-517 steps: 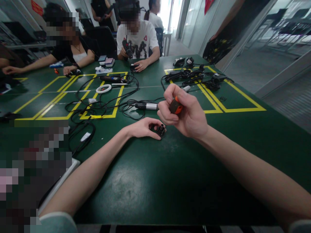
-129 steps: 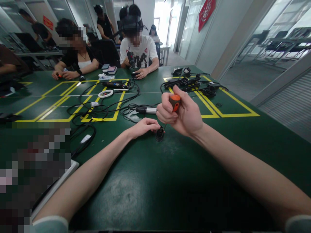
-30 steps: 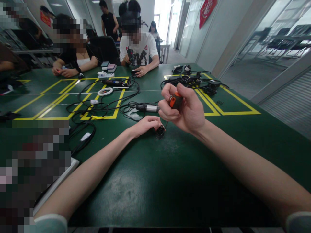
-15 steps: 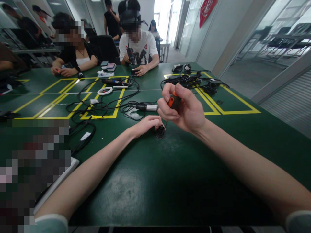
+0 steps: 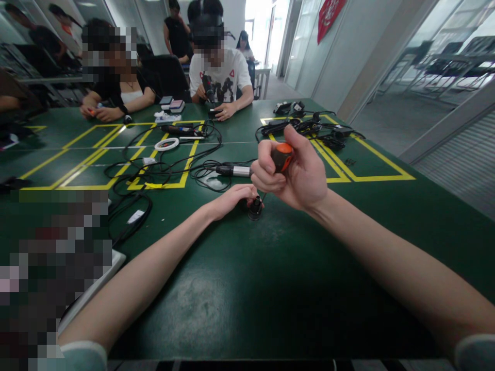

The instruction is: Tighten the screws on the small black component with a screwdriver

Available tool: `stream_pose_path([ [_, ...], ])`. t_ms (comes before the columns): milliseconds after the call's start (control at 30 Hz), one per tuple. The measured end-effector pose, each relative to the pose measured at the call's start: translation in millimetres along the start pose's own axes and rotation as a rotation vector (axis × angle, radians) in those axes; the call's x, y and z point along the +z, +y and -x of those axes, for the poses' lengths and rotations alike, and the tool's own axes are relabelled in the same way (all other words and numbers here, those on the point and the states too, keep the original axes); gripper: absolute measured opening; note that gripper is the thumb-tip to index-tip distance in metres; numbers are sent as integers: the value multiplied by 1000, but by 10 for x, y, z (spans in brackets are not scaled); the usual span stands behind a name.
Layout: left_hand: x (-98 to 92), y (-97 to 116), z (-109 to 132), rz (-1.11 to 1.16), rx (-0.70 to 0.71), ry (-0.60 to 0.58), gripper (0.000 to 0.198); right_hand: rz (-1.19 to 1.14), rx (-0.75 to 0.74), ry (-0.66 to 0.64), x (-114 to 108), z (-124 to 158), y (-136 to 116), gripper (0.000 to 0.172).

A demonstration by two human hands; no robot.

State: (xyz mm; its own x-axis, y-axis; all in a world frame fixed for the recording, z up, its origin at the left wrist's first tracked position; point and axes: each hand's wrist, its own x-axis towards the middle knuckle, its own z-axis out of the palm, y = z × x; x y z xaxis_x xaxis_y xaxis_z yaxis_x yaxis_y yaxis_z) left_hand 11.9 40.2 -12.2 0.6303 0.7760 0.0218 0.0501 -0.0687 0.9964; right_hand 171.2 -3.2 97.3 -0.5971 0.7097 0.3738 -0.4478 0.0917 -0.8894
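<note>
My right hand (image 5: 296,167) is closed around the orange and dark grey handle of a screwdriver (image 5: 282,156), raised above the table. Its thin shaft shows only briefly below my fingers, slanting down toward a small black part. That black part (image 5: 256,205), with a round, wide base and a narrower top, stands on the table. My left hand (image 5: 240,198) rests on the table and grips the part's far side with its fingertips, which are partly hidden behind it.
Beyond my hands lie a black and silver pen-shaped tool (image 5: 234,171), tangled black cables (image 5: 162,178), a white ring (image 5: 167,144) and a pile of cables (image 5: 309,126) within yellow tape. A tray edge (image 5: 116,260) is by my left forearm. Two co-workers sit across the green table (image 5: 232,288).
The screwdriver handle has turned within my right hand, showing more orange at its end, and my thumb has shifted upward. My left hand and the black part stay in place.
</note>
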Motion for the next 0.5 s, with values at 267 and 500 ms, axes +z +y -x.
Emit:
stream_pose_path([
  [267,30,101,49,-34,4,20,26,-42,-8,19,38,8,6,46],
  [500,29,184,108,-73,-2,4,23,-73,-2,-41,15,-12,-5,58],
])
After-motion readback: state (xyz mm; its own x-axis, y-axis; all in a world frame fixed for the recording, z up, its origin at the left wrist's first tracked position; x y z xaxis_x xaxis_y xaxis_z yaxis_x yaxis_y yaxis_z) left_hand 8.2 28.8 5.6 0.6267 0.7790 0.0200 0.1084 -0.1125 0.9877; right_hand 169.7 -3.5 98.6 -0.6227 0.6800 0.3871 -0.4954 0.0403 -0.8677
